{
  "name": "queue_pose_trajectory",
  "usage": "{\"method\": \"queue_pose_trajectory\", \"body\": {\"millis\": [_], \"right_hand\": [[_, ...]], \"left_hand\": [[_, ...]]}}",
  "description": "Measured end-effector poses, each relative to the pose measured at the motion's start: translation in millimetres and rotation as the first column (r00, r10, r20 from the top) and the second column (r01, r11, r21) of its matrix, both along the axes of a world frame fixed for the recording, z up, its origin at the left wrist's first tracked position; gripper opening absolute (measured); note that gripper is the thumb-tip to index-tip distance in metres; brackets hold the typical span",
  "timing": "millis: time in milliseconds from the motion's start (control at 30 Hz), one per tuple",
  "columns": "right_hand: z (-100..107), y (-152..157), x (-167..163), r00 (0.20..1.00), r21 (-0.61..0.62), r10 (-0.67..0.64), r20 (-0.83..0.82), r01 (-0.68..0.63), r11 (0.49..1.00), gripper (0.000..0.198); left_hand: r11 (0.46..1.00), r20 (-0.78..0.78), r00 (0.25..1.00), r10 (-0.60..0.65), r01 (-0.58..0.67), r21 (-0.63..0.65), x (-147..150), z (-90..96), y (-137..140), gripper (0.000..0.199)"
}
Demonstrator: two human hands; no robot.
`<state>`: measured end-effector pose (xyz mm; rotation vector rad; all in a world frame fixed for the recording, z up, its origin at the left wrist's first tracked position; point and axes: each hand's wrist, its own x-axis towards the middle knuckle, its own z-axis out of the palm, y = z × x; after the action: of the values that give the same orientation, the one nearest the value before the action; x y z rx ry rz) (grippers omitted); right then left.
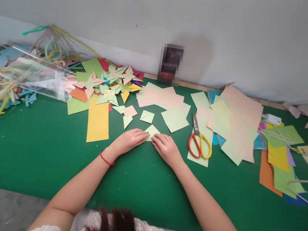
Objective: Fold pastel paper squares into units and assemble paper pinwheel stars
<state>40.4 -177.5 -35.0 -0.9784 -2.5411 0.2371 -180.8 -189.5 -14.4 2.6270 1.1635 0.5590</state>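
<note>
A small pale green piece of paper [152, 130] lies on the green table with one corner pointing away from me. My left hand [129, 141] grips its left side, fingers together at the edge. On the opposite side my right hand [167, 150] grips it too, and the fingers partly cover the lower part. Just beyond the hands is a folded pale green square [147, 117]. A pink folded piece [130, 111] and a pale green kite-shaped piece [126, 122] lie to its left.
Scissors [199, 140] with red and yellow handles rest on paper at right. Folded paper shapes [110, 95] and a yellow sheet [98, 122] are at left. Pale sheets [242, 125], coloured papers [281, 157] and paper strips [2, 104] lie farther out. A blurred dark object [171, 64] stands against the wall.
</note>
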Motion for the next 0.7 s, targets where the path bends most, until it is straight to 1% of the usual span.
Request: {"method": "queue_pose_trajectory", "body": {"millis": [100,200,333,467,567,700], "right_hand": [[0,-2,1,0.999,-0.020,-0.011,-0.053,0.010,1.000,0.028],[-1,-5,0,0.996,-0.032,-0.036,-0.079,0.033,0.999,0.027],[-4,-10,-1,0.990,-0.023,-0.051,-0.129,0.048,0.999,0.025],[-8,-12,-2,0.983,-0.023,-0.072,-0.169,0.069,0.997,0.026],[-10,-12,-2,0.976,-0.030,-0.112,-0.186,0.108,0.994,0.026],[-11,-10,0,0.961,0.003,-0.206,-0.187,0.210,0.978,0.029]], "left_hand": [[0.999,0.000,1.000,-0.031,0.031,0.021,-4,-2.4,-1,0.033],[0.999,0.029,0.999,-0.032,0.031,0.004,-5,-3.9,0,0.034],[1.000,0.026,1.000,0.006,-0.006,-0.017,-5,-3.7,0,0.033],[0.998,-0.028,0.999,0.034,-0.035,-0.045,-6,-1.8,-4,0.032],[0.996,-0.029,0.999,0.045,-0.047,-0.070,-6,-0.2,-7,0.032],[0.995,-0.016,0.999,0.048,-0.049,-0.082,-4,0.3,-5,0.031]]}}
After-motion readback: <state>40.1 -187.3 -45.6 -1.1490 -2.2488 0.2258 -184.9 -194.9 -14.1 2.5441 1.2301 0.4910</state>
